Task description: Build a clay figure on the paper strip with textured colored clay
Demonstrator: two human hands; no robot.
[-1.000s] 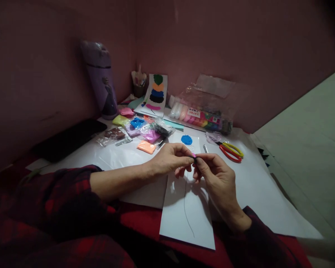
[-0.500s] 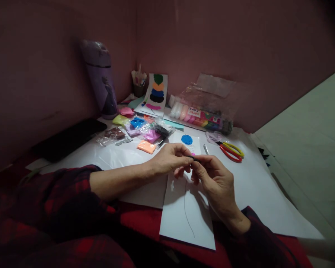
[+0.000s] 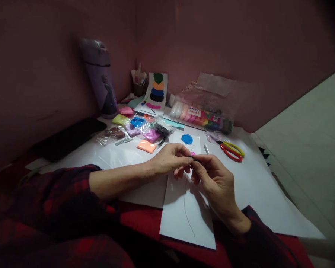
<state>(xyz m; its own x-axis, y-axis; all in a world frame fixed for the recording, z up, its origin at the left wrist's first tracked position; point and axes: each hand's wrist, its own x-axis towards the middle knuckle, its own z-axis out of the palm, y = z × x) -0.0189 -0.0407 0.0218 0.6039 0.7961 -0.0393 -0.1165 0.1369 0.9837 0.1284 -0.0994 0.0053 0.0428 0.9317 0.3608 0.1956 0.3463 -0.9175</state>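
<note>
Between its thumb and fingertips, my left hand (image 3: 171, 160) pinches one end of a small dark piece (image 3: 194, 159). My right hand (image 3: 215, 178) has its thumb and index finger closed on the other end, so the fingertips of both hands nearly touch. Below them lies a white paper strip (image 3: 186, 227) with a thin curved line drawn on it. Near its top are a blue round patch (image 3: 187, 139) and a bit of pink (image 3: 193, 153), partly covered by my fingers.
Several bagged clay packets (image 3: 146, 146) lie at the left centre. Scissors (image 3: 231, 150) with red and yellow handles are at the right. Behind stand a purple bottle (image 3: 100, 82), a coloured sample card (image 3: 157, 91) and a bag of clay sticks (image 3: 198, 113).
</note>
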